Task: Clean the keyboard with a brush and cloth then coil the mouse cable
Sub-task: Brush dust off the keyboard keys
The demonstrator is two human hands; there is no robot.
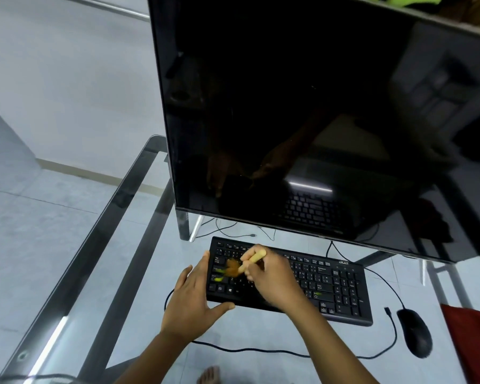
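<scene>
A black keyboard (336,286) lies on the glass table below the monitor. My right hand (272,281) grips a small brush (251,261) by its pale wooden handle; its brown bristles, blurred, touch the keys at the keyboard's left part. My left hand (193,295) rests with straight fingers against the keyboard's left edge, thumb along its front edge. A black mouse (414,332) sits to the right of the keyboard, and its cable (261,350) runs loose along the table in front. A red cloth (471,336) lies at the right edge.
A large dark monitor (302,112) stands right behind the keyboard on metal feet. Thin cables (233,231) trail under it. The glass table's dark frame (117,217) runs along the left. A bare foot (209,376) shows through the glass below.
</scene>
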